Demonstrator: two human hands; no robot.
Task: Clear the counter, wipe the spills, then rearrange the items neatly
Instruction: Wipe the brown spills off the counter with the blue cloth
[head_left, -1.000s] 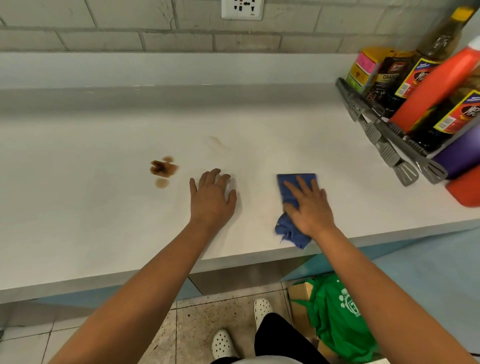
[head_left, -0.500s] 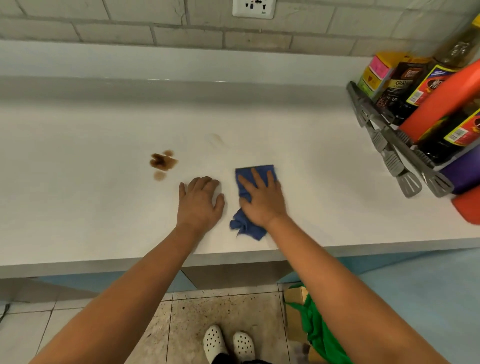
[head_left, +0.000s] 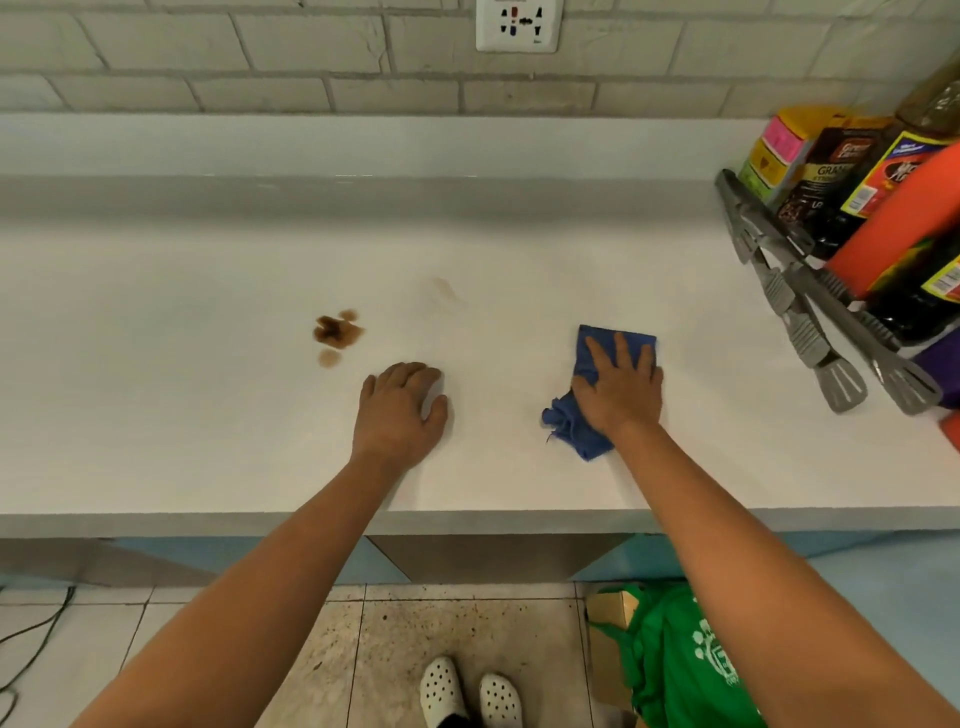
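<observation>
The right hand presses flat on a blue cloth lying on the white desk, right of centre and toward the near edge; its fingers are spread straight over the fabric, not curled round it. The left hand rests on the bare desk beside it, fingers loosely bent and holding nothing. A brown spill sits to the left and a little farther back, well apart from the cloth, and a fainter smear lies beyond, toward the wall.

The cloth looks soft, light and limp; its near corner is bunched up. It will likely fold or drag unevenly, so a broad flat palm over its middle should steer it best. Bottles and boxes crowd the far right with grey tongs leaning beside them.
</observation>
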